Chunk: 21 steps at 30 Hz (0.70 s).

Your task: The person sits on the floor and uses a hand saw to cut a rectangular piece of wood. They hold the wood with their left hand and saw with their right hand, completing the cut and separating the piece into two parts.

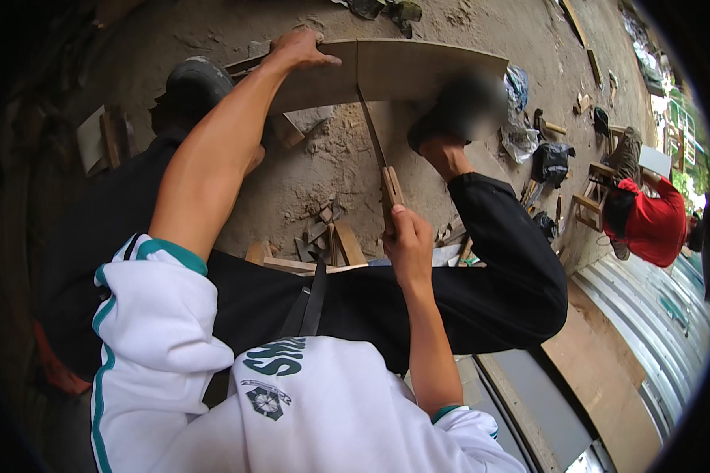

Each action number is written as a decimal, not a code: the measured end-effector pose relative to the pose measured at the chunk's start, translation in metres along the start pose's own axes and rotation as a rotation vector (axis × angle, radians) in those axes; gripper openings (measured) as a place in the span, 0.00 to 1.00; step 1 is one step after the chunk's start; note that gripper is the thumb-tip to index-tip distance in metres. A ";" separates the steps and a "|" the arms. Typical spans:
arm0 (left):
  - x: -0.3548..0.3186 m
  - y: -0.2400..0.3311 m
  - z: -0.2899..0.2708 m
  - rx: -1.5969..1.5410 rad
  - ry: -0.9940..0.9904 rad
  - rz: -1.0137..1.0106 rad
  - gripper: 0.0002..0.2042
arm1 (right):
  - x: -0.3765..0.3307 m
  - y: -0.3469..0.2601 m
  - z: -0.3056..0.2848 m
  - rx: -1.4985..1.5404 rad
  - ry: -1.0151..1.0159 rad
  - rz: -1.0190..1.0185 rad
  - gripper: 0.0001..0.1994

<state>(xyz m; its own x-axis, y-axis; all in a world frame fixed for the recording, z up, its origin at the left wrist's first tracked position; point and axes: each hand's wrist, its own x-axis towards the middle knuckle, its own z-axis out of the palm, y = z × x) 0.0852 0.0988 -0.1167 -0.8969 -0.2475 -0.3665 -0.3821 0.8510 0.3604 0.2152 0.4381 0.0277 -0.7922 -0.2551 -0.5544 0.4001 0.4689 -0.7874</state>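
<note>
A wide, flat wooden board lies across the far side, with a thin cut or line running through it. My left hand holds the board's far edge left of that line, thumb stretched over its face, other fingers partly hidden. In my right hand is a handsaw, gripped by its wooden handle. Its narrow blade points away from me, and the tip meets the board's near edge at the line. My right shoe, blurred, overlaps the board's right part. The left shoe is by its left end.
Wood offcuts and sawdust lie on the ground between my legs. To the right are a hammer, a black bag and plastic bags. Farther right, a person in red is beside a wooden stool and corrugated metal sheets.
</note>
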 end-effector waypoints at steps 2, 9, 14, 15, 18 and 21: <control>-0.007 0.004 0.008 -0.006 0.030 -0.023 0.45 | 0.023 0.004 0.008 -0.009 -0.012 -0.010 0.22; 0.002 -0.007 -0.001 0.008 0.045 -0.021 0.48 | 0.010 -0.021 0.011 -0.034 -0.071 -0.013 0.22; 0.007 -0.002 0.001 -0.031 -0.011 -0.025 0.48 | -0.001 0.006 0.002 0.053 -0.045 0.019 0.22; 0.012 -0.002 0.001 -0.057 -0.048 -0.022 0.47 | 0.050 0.016 0.021 0.036 -0.041 -0.085 0.22; 0.008 0.006 0.000 -0.044 -0.019 -0.025 0.45 | 0.094 0.019 0.040 0.039 0.015 -0.096 0.22; 0.008 -0.014 0.009 -0.011 0.076 0.001 0.47 | 0.020 0.003 0.015 0.005 -0.057 -0.118 0.22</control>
<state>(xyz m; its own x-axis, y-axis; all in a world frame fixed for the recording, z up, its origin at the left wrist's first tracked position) 0.0854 0.0892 -0.1325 -0.9114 -0.2813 -0.3004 -0.3832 0.8463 0.3700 0.2071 0.4211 0.0103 -0.8063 -0.3563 -0.4722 0.3080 0.4288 -0.8493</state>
